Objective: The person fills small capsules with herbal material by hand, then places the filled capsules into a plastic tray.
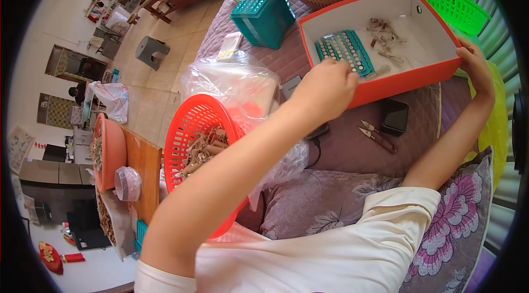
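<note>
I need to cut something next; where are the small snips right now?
In the head view, the small brown-handled snips lie on the purple quilted cover, right of centre, beside a black rectangular case and just below the orange-walled box.

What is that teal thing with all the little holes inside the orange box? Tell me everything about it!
The teal tray is a flat plastic-looking rectangle covered in neat rows of small round holes, many looking pale inside. It lies turned at an angle on the white floor of the orange box, near the front wall. The left hand reaches over that wall, fingers at the tray's near edge. Brownish scraps lie just beside it. The right hand grips the box's right corner.
</note>
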### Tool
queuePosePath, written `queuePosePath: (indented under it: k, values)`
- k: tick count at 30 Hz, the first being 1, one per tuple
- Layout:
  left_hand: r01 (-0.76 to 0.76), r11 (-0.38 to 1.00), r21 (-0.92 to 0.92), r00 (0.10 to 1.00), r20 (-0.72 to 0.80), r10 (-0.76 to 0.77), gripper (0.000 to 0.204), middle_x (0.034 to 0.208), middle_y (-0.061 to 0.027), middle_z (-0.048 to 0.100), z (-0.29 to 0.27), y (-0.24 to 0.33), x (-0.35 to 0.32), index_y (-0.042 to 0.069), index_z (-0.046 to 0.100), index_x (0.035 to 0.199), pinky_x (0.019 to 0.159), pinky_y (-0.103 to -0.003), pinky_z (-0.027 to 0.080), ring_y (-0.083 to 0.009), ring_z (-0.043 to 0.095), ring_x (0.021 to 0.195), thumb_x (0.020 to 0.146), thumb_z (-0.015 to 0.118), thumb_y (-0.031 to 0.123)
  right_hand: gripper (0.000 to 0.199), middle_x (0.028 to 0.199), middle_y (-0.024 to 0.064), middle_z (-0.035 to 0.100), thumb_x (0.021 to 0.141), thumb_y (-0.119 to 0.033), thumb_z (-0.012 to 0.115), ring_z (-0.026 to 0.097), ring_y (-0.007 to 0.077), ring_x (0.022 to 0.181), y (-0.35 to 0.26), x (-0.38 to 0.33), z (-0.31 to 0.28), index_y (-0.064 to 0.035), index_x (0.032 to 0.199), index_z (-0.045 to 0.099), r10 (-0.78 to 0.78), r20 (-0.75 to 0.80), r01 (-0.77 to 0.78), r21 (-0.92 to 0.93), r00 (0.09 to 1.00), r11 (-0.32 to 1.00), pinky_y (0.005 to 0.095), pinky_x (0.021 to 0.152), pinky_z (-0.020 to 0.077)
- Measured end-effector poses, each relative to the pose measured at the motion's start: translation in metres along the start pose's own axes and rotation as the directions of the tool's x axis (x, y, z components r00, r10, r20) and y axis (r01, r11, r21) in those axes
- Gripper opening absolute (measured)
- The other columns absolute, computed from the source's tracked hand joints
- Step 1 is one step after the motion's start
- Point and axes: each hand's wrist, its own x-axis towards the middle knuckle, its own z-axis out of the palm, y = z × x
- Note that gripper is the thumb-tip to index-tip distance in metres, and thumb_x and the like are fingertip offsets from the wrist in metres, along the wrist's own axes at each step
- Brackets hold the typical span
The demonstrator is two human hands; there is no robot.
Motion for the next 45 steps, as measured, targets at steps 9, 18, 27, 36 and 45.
queuePosePath:
  k: [9, 18, 27, 36, 45]
  values:
    - [-0.079, 0.963, 0.258, 0.996, 0.058, 0.066, 0.028, 0.067, -0.0156, 0.057, -0.002, -0.016, -0.041, 0.002, 0.056, 0.066, 0.061, -0.041, 0.047, -0.0318, 0.058, 0.065, 0.079, 0.047, 0.025, 0.045, 0.108, 0.0117, 0.054, 0.076, -0.015, 0.051, 0.051, 0.0162, 0.099, -0.046, -0.033, 0.018, 0.0053, 0.115, 0.045, -0.157, 0.107, 0.181, -0.263, 0.982, 0.948, 0.0279, 0.086, 0.0374]
    - [-0.539, 0.685, 0.489, 0.836, 0.213, 0.506, 0.033, 0.101, -0.0053, 0.054, -0.021, -0.033, 0.028, 0.009, 0.053, 0.100, 0.080, -0.033, 0.043, -0.0226, 0.051, 0.095, 0.068, 0.060, 0.011, 0.039, 0.109, 0.0148, 0.052, 0.079, -0.007, 0.047, 0.051, 0.0199, 0.101, -0.055, -0.048, 0.022, 0.0072, 0.114, 0.043, -0.179, 0.062, 0.189, -0.358, 0.982, 0.914, 0.0309, 0.088, 0.0385]
    - [-0.655, 0.359, 0.665, 0.750, 0.510, 0.422, 0.052, 0.121, 0.0014, 0.045, 0.019, -0.038, 0.077, 0.013, 0.042, 0.120, 0.087, -0.033, 0.038, -0.0198, 0.038, 0.117, 0.071, 0.056, 0.005, 0.033, 0.106, 0.0142, 0.054, 0.081, -0.006, 0.045, 0.052, 0.0198, 0.098, -0.045, -0.048, 0.022, 0.0047, 0.112, 0.045, -0.251, -0.008, 0.225, -0.415, 0.968, 0.882, 0.0298, 0.083, 0.0422]
    - [-0.623, 0.443, 0.644, 0.760, 0.365, 0.538, 0.032, 0.100, 0.0029, 0.053, 0.020, -0.055, 0.075, 0.015, 0.048, 0.101, 0.076, -0.028, 0.042, -0.0160, 0.050, 0.097, 0.071, 0.055, 0.007, 0.034, 0.106, 0.0148, 0.053, 0.082, -0.007, 0.046, 0.052, 0.0199, 0.098, -0.047, -0.047, 0.022, 0.0039, 0.113, 0.044, -0.259, 0.033, 0.248, -0.420, 0.965, 0.873, 0.0300, 0.084, 0.0418]
    - [-0.619, 0.457, 0.639, 0.764, 0.352, 0.541, 0.031, 0.101, 0.0027, 0.052, 0.014, -0.055, 0.073, 0.015, 0.049, 0.099, 0.074, -0.028, 0.043, -0.0156, 0.050, 0.095, 0.070, 0.055, 0.007, 0.034, 0.105, 0.0137, 0.054, 0.082, -0.009, 0.045, 0.053, 0.0199, 0.097, -0.049, -0.047, 0.026, 0.0035, 0.114, 0.045, -0.281, -0.008, 0.248, -0.446, 0.960, 0.860, 0.0296, 0.084, 0.0419]
